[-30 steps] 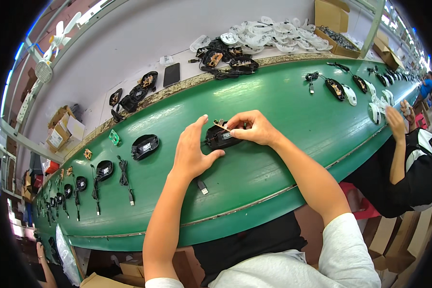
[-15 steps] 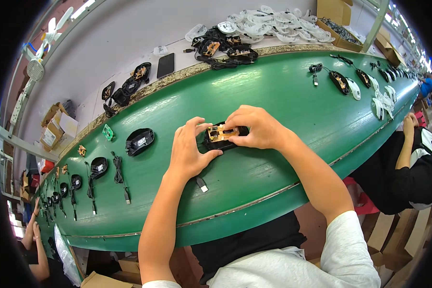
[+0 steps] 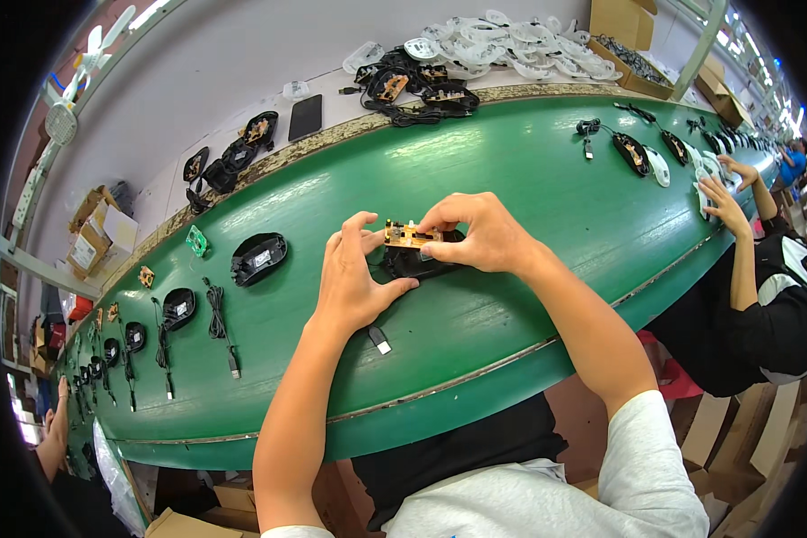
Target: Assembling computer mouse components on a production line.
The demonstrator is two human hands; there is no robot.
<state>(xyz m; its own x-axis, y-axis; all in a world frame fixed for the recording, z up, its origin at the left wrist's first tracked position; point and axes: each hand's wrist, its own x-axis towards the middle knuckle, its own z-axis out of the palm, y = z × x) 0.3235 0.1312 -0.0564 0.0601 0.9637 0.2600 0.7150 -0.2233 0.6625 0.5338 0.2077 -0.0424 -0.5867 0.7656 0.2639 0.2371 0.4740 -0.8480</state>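
Note:
My right hand [image 3: 486, 235] pinches an orange-brown circuit board [image 3: 407, 236] between thumb and fingers. The board sits tilted over a black computer mouse base [image 3: 419, 264], its far edge raised. My left hand [image 3: 348, 274] is curved round the left side of that base, thumb along its near edge and index finger by the board's left corner. Part of the base is hidden under the board and my right fingers. A USB plug [image 3: 379, 341] lies on the green surface below my left thumb.
Left along the green belt [image 3: 332, 202] lie a black mouse shell [image 3: 259, 257], a green board [image 3: 197, 240] and coiled cables [image 3: 216, 309]. White shells [image 3: 511, 45] are heaped on the back ledge beside a phone [image 3: 305, 117]. At right, a co-worker's hands [image 3: 728, 202] reach over white mouse parts.
The circuit board has lifted and tilted up from the mouse base in my right fingers. My left hand stays nearly in place. The co-worker's hands at right have moved over the belt.

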